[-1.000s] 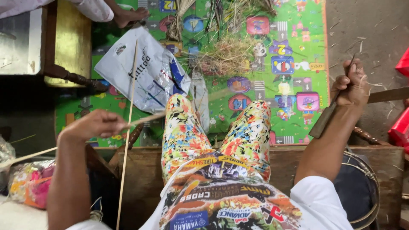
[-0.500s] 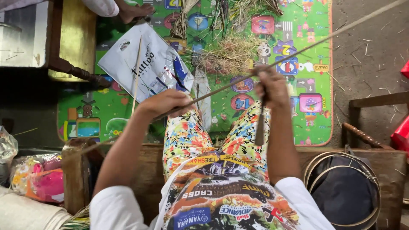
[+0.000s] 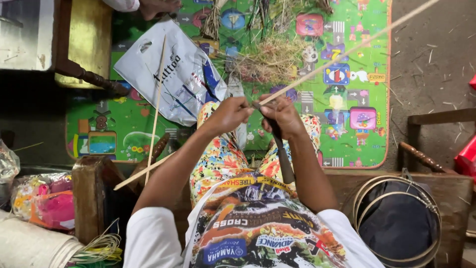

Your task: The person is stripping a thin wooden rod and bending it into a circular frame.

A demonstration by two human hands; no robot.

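Observation:
A long thin bamboo strip [image 3: 347,52] runs from my hands over my lap up to the far right corner. My left hand [image 3: 229,115] pinches its near end. My right hand [image 3: 283,117] sits against the left one, closed around a dark knife [image 3: 283,158] whose long part points down toward my body, with its top at the strip's end. Both hands hover above my knees in flowered trousers [image 3: 218,159].
A colourful play mat [image 3: 347,119] lies below with a heap of dry shavings [image 3: 267,54] and a white plastic bag [image 3: 171,77]. Two more strips [image 3: 154,114] lean at left. Round hoops [image 3: 396,218] rest at right, a wooden bench [image 3: 82,42] at far left.
My hands were wide apart, then came together over my lap. The strip swung from upright at my left to slanting toward the upper right, and the knife now meets its near end.

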